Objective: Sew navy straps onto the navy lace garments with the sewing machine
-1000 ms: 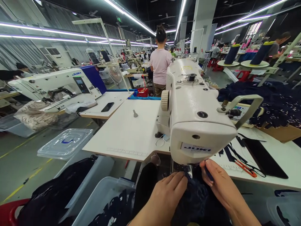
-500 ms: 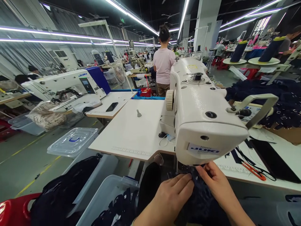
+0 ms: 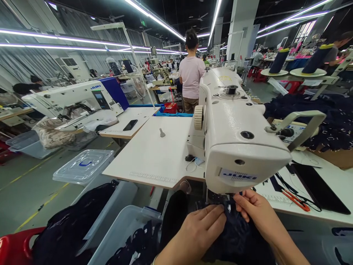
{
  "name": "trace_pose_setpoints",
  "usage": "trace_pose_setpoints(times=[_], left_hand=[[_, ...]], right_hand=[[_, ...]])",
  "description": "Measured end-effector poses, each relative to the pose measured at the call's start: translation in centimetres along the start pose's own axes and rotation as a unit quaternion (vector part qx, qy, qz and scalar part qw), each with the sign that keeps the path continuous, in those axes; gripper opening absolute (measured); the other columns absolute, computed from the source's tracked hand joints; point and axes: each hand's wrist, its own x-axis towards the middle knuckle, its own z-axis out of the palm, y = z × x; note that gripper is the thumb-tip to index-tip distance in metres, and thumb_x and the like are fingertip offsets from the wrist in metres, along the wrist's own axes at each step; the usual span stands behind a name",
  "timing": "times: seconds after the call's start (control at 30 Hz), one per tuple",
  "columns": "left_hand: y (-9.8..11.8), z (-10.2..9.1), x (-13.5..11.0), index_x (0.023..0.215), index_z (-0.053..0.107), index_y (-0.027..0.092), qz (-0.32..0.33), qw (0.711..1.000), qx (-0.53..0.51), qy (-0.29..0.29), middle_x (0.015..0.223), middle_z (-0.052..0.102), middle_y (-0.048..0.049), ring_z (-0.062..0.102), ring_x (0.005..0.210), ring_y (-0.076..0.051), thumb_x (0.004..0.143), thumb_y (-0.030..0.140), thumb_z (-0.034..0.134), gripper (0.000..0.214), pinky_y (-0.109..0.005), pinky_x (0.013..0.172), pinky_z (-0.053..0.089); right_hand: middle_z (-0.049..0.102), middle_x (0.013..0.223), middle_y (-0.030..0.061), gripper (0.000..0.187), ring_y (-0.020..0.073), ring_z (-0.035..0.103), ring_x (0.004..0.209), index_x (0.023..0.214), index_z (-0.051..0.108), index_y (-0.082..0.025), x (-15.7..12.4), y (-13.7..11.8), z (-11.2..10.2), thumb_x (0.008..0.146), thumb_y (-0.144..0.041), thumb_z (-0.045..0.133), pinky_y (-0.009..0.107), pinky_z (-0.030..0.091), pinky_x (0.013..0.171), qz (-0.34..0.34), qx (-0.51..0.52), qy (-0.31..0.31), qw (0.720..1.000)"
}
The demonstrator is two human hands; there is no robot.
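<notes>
Dark navy fabric [image 3: 234, 232] with a lacy look hangs under the head of a white sewing machine [image 3: 245, 154]. My left hand [image 3: 200, 228] is closed on the fabric's left side, fingers bent together just below the machine head. Pinched between the thumb and fingers of my right hand [image 3: 252, 206] is the fabric's upper right edge. The needle area is mostly hidden behind the machine head and my fingers. Right of my right hand, orange-handled scissors [image 3: 296, 200] lie on the machine table beside a black flat panel [image 3: 320, 187].
A clear plastic bin [image 3: 121, 228] with navy pieces stands at lower left, near a lidded clear box [image 3: 84, 165]. A small metal piece [image 3: 162, 133] lies on the white tabletop [image 3: 149, 154]. Navy garments [image 3: 309, 110] are heaped at right. A person [image 3: 191, 73] stands ahead, facing away.
My right hand has shifted slightly right, its fingers now more curled at the fabric's edge. My left hand has barely moved. The view has shifted a little.
</notes>
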Motion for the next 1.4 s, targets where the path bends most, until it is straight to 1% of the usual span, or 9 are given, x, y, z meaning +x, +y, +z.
trace_pose_setpoints(times=[0.23,0.4,0.5,0.73,0.93,1.1,1.2,1.3,1.4], left_hand=[[-0.4,0.3,0.0,0.12,0.06,0.009,0.071,0.995,0.056,-0.032,0.129,0.061,-0.0093,0.055,0.119,-0.017,0.099,0.013,0.047,0.026,-0.027,0.102,0.047],[-0.7,1.0,-0.6,0.122,0.062,0.016,0.061,0.995,0.077,-0.001,0.132,0.059,-0.0025,0.052,0.122,-0.019,0.098,0.015,0.051,0.026,-0.035,0.109,0.041],[-0.6,1.1,-0.7,0.123,0.062,0.014,0.066,0.996,0.065,-0.003,0.131,0.06,-0.0037,0.051,0.124,-0.02,0.099,0.015,0.048,0.027,-0.037,0.112,0.038],[-0.5,1.9,-0.8,0.126,0.061,0.011,0.056,0.995,0.08,0.02,0.126,0.063,-0.0049,0.054,0.123,-0.021,0.094,0.016,0.058,0.032,-0.037,0.112,0.04],[-0.3,1.5,-0.6,0.126,0.061,0.011,0.051,0.995,0.083,0.015,0.126,0.063,-0.0047,0.055,0.122,-0.021,0.095,0.016,0.058,0.032,-0.035,0.11,0.043],[-0.4,1.4,-0.2,0.124,0.061,0.011,0.046,0.996,0.068,0.024,0.125,0.064,-0.0049,0.055,0.121,-0.02,0.096,0.017,0.056,0.029,-0.034,0.11,0.043],[-0.5,1.3,0.1,0.124,0.061,0.012,0.037,0.999,0.038,0.001,0.125,0.063,-0.0034,0.054,0.122,-0.018,0.097,0.017,0.054,0.028,-0.032,0.11,0.042],[-0.5,0.7,0.8,0.124,0.06,0.013,0.022,0.999,0.009,-0.034,0.126,0.062,-0.0021,0.053,0.119,-0.016,0.098,0.016,0.052,0.028,-0.03,0.108,0.043],[-0.2,0.2,1.4,0.122,0.06,0.012,0.017,0.999,0.013,-0.033,0.121,0.064,-0.0024,0.056,0.112,-0.016,0.098,0.017,0.05,0.027,-0.028,0.102,0.046]], right_hand=[[0.043,0.06,-0.0068,0.039,0.0121,0.044,0.057,0.071,0.051,-0.022,0.4,1.0,1.7,0.077,-0.056,0.068,0.023,0.039,0.053,-0.103,-0.105,0.083,0.986],[0.047,0.066,-0.0048,0.039,0.0135,0.049,0.061,0.08,0.053,-0.021,-0.2,1.8,2.6,0.08,-0.058,0.065,0.025,0.043,0.058,-0.11,-0.083,0.129,0.982],[0.046,0.065,-0.0051,0.04,0.0134,0.048,0.059,0.078,0.051,-0.022,-0.3,2.0,2.8,0.079,-0.059,0.065,0.025,0.044,0.057,-0.105,-0.077,0.142,0.981],[0.045,0.064,-0.0055,0.04,0.0132,0.048,0.059,0.077,0.052,-0.021,-0.1,1.2,2.3,0.079,-0.059,0.064,0.025,0.045,0.056,-0.101,-0.096,0.108,0.984],[0.055,0.071,-0.0015,0.036,0.0167,0.057,0.07,0.079,0.053,-0.022,0.0,1.2,2.0,0.081,-0.057,0.063,0.027,0.049,0.067,-0.089,-0.082,0.069,0.99],[0.055,0.071,-0.0021,0.039,0.0176,0.057,0.071,0.087,0.054,-0.022,0.1,1.1,1.7,0.08,-0.059,0.064,0.027,0.049,0.067,-0.066,-0.091,0.07,0.991],[0.056,0.075,-0.0014,0.041,0.0182,0.058,0.076,0.093,0.056,-0.022,-0.2,0.6,1.7,0.08,-0.06,0.063,0.026,0.049,0.07,-0.046,-0.107,0.061,0.991],[0.052,0.069,-0.0031,0.039,0.0162,0.054,0.067,0.086,0.055,-0.023,-0.6,0.2,1.6,0.084,-0.062,0.056,0.025,0.047,0.064,-0.054,-0.119,0.064,0.989],[0.055,0.066,-0.0022,0.04,0.0163,0.053,0.062,0.078,0.055,-0.023,-0.6,0.1,1.0,0.088,-0.062,0.047,0.026,0.046,0.059,-0.052,-0.139,0.059,0.987]])
